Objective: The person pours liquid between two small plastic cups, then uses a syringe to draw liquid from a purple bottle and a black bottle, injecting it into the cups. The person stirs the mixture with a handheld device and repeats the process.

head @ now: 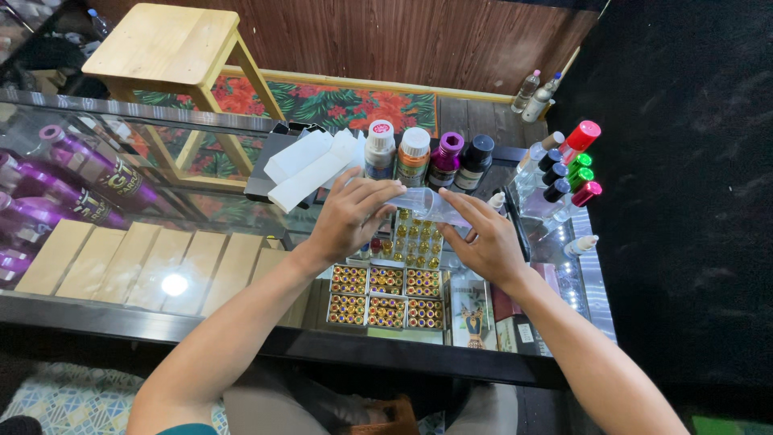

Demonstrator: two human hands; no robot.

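forearms: both bare forearms reach up from the near edge over the glass counter (241,242), meeting above its middle.
left hand (348,216): fingers curled and closed around one end of a small clear plastic bottle (431,204), thumb and fingertips gripping its neck end.
right hand (485,242): fingers bent under and beside the same bottle, pinching its other end; not released.
clear plastic bottle: held sideways, near level, in the air between the two hands, just above the counter and just in front of the row of capped bottles.
handling judgement: a light, smooth-walled bottle; it looks best kept level with a steady two-point grip, twisting at the neck end only, so nothing spills onto the glass.
row behind: four capped bottles (427,157), white, white, purple and black caps, stand just beyond the hands; a wide swing of a hand would likely knock them.
right side: a cluster of spray bottles (568,173) with red, green and black caps crowds the counter's right edge; little room there.
left side: white boxes (310,169) lie just left of the row; further left the glass offers the most open room.
under glass: trays of small vials (386,298) and purple bottles (88,173) sit below the top, out of reach.
beyond: a wooden stool (165,48) stands well apart.
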